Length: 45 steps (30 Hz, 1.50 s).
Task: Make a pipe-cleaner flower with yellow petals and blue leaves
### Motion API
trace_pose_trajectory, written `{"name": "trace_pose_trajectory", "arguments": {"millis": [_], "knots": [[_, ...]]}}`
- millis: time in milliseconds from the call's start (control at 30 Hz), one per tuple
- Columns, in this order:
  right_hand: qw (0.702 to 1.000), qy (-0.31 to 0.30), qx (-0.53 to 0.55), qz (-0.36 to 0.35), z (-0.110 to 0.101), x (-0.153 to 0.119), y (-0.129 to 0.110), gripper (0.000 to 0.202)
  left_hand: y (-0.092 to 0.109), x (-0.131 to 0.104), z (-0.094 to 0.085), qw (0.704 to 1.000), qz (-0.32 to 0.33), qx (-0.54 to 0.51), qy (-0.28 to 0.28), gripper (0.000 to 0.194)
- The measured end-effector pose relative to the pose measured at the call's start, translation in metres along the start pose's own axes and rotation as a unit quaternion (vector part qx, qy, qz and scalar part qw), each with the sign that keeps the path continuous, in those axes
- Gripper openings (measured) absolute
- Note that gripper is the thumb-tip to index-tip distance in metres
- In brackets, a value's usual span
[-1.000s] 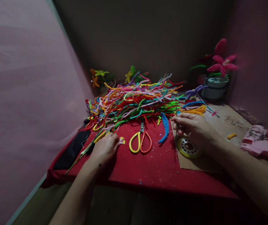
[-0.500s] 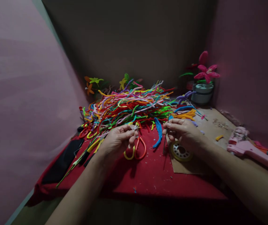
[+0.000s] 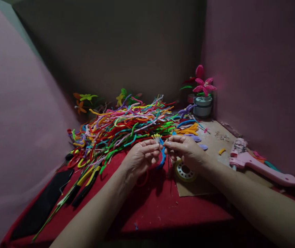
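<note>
Pinched in my left hand (image 3: 144, 155) is a small bunch of flower stamens (image 3: 157, 138), white with yellow tips pointing up. Close to its right, my right hand (image 3: 182, 148) is closed on a thin dark stem wire (image 3: 168, 167), held upright. The two hands' fingertips almost meet; whether they touch I cannot tell. A blue pipe-cleaner petal (image 3: 162, 160) lies partly hidden behind my hands. Below my right hand sits a roll of tape (image 3: 185, 171) with a white holed core. Red scissor handles (image 3: 142, 179) are mostly covered by my left hand.
A heap of coloured pipe cleaners (image 3: 126, 120) fills the back of the red cloth (image 3: 163, 213). Pliers (image 3: 87, 186) and a black phone-like slab (image 3: 42, 203) lie left. Right are a pink glue gun (image 3: 261, 167), cardboard (image 3: 214, 165) and a pot (image 3: 202, 106) with pink flowers.
My hands have come together, bringing the stamens and the stem wire close to each other. The view has shifted right, so the table things appear further left.
</note>
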State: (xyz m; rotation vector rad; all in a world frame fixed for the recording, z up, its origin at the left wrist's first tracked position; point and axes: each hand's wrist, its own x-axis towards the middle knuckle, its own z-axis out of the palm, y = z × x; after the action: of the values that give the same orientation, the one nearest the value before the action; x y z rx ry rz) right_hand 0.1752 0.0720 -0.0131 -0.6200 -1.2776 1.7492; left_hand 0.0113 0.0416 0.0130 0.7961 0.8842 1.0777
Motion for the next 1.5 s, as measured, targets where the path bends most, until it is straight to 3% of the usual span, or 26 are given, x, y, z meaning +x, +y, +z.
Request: {"name": "trace_pose_trajectory", "arguments": {"millis": [233, 467, 767, 967, 1200, 1500], "knots": [[0.999, 0.009, -0.033, 0.001, 0.002, -0.001, 0.0, 0.02, -0.014, 0.003, -0.004, 1.0, -0.001, -0.019, 0.016, 0.01], [0.997, 0.02, -0.077, -0.002, 0.001, -0.002, 0.002, 0.015, -0.012, -0.001, -0.004, 0.999, 0.011, -0.034, -0.004, 0.008], [0.995, 0.023, -0.1, 0.002, 0.007, -0.004, -0.002, 0.016, -0.012, -0.002, -0.003, 0.998, 0.015, -0.046, 0.045, 0.011], [0.991, 0.0, -0.135, 0.008, 0.01, -0.006, -0.002, 0.016, -0.014, -0.002, -0.004, 0.998, 0.026, -0.042, 0.043, 0.016], [0.963, -0.03, -0.252, -0.085, 0.009, -0.005, 0.004, 0.011, -0.016, 0.0, -0.004, 0.996, 0.04, -0.052, 0.06, 0.013], [0.965, -0.042, -0.257, -0.028, 0.012, -0.007, 0.004, 0.015, -0.016, -0.001, -0.004, 0.995, 0.05, -0.06, 0.06, 0.016]]}}
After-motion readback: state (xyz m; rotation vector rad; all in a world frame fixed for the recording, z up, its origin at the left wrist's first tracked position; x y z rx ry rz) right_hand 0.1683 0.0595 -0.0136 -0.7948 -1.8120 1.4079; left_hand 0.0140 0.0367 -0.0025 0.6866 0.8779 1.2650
